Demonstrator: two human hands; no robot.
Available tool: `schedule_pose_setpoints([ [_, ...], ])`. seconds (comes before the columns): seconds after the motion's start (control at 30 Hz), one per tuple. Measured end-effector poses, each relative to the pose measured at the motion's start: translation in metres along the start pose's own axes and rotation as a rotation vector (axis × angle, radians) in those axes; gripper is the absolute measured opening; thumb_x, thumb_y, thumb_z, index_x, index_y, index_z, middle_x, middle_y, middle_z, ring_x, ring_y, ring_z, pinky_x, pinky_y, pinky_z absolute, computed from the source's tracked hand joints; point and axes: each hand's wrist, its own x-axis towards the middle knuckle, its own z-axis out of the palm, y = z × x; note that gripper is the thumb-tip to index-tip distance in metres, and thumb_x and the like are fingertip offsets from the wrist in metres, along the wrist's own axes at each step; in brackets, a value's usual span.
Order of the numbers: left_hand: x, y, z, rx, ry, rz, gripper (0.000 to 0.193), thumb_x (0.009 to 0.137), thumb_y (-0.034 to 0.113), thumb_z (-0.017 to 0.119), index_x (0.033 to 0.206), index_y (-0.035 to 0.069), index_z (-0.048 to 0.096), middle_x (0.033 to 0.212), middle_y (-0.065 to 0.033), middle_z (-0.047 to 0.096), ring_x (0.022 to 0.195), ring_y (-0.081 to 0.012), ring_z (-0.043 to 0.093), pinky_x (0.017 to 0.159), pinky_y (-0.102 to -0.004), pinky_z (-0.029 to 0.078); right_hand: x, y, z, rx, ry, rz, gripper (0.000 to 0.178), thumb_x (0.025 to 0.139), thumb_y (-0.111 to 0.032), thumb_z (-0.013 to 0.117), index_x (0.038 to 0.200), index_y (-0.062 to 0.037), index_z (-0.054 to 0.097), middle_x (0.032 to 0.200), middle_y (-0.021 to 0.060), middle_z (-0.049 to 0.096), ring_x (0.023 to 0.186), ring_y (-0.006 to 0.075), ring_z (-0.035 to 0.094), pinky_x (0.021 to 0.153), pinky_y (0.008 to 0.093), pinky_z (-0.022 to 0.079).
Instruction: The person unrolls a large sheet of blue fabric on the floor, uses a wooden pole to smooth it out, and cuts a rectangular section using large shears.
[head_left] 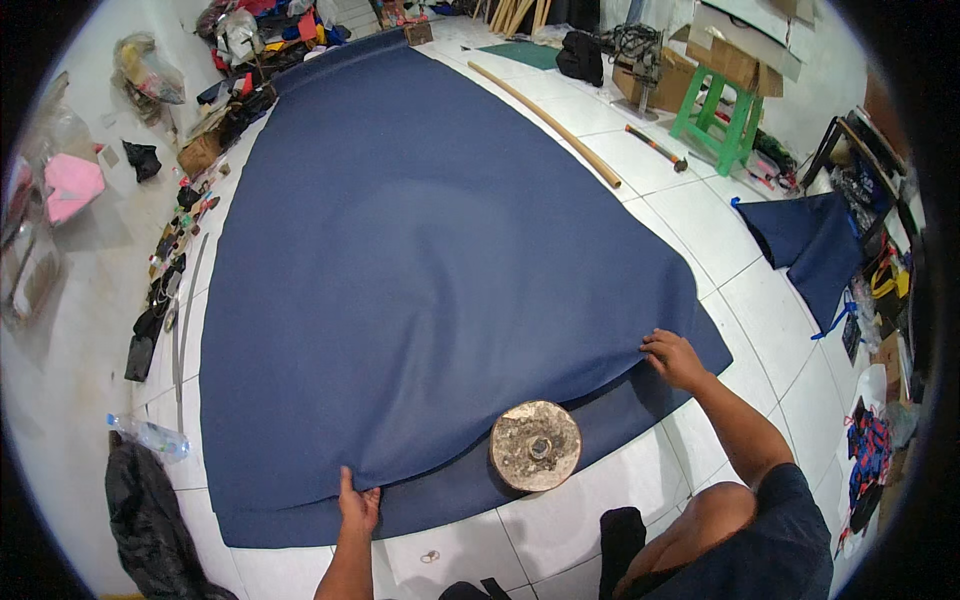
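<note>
A large dark blue fabric sheet is spread over the floor in two layers, with soft wrinkles in its middle. My left hand grips the near edge of the upper layer at the lower left, thumb on top. Farther right, my right hand pinches the same edge and holds it slightly raised, so a dark gap shows over the lower layer. Between my hands a worn, round, beige-brown weight with a metal-rimmed centre hole sits at the near edge, on the lower layer.
A wooden pole and a hammer lie right of the sheet, near a green stool bearing a cardboard box. A smaller dark blue piece lies far right. Left are a plastic bottle and a black bundle.
</note>
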Motion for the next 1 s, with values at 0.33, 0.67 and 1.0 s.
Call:
schedule_pose_setpoints([
  [0.33,0.018,0.007,-0.047,0.282,0.069,0.054,0.043,0.093,0.033,0.066,0.109,-0.004,0.049,0.078,-0.0145,0.062,0.055,-0.0211,0.062,0.044,-0.0286,0.052,0.027,-0.228,-0.028,0.266,-0.221,-0.285,0.058,0.092,-0.056,0.054,0.121,-0.0058,0.056,0.107,0.0201,0.065,0.094,0.0351,0.067,0.078,0.0467,0.054],
  [0.67,0.004,-0.005,-0.021,0.254,-0.123,0.048,0.048,0.096,0.038,0.061,0.110,-0.006,0.048,0.078,-0.0179,0.064,0.059,-0.0227,0.065,0.049,-0.0300,0.055,0.020,-0.237,0.000,-0.048,-0.341,-0.492,0.037,0.090,-0.043,0.058,0.109,-0.0112,0.053,0.069,0.0173,0.066,0.060,0.0349,0.066,0.054,0.0478,0.054],
  [1.0,-0.008,-0.022,-0.016,0.494,0.015,0.053,0.050,0.095,0.038,0.064,0.104,-0.010,0.052,0.076,-0.0162,0.064,0.055,-0.0210,0.063,0.048,-0.0278,0.055,-0.062,-0.259,-0.010,0.220,-0.305,-0.689,0.027,0.084,-0.035,0.063,0.088,-0.0102,0.052,0.056,0.0104,0.060,0.047,0.0306,0.060,0.040,0.0435,0.046],
])
